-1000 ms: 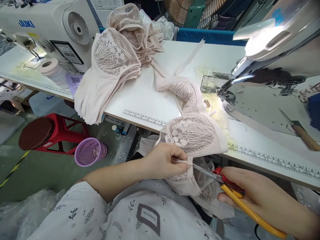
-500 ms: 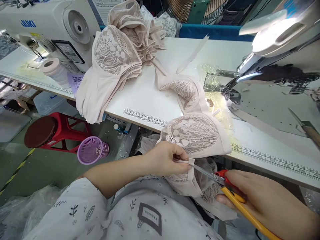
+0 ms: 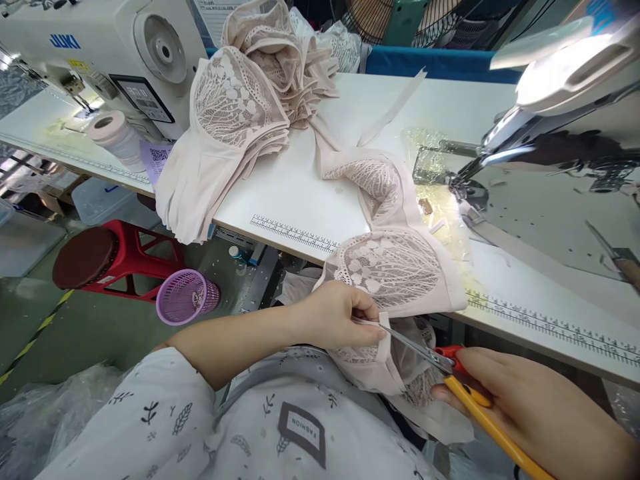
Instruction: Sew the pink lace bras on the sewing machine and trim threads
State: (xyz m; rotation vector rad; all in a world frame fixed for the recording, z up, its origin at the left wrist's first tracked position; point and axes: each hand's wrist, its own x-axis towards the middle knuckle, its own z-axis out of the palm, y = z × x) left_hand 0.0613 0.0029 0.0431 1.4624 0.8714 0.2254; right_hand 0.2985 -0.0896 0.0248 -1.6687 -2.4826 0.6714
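Observation:
My left hand [image 3: 345, 317] pinches the edge of a pale pink lace bra [image 3: 395, 270] at the table's front edge. Scissors [image 3: 425, 353] with red and orange handles are gripped in my right hand [image 3: 520, 393]. Their blades point left, with the tips at the strip of fabric beside my left fingertips. One lace cup lies on the table edge; more lace fabric [image 3: 367, 373] hangs below, over my lap. The bra's upper part stretches back across the white table.
Stacked bra pieces [image 3: 235, 107] lie at the back left, near a white sewing machine [image 3: 115, 47] and thread cone [image 3: 117, 140]. Another machine [image 3: 565, 80] stands at right, tweezers or snips [image 3: 617, 257] beside it. A red stool [image 3: 125, 260] and purple basket [image 3: 187, 298] are on the floor.
The view has shifted slightly, so the table and machines appear a little to the right. Both hands keep their holds, and the scissors stay at the fabric strip.

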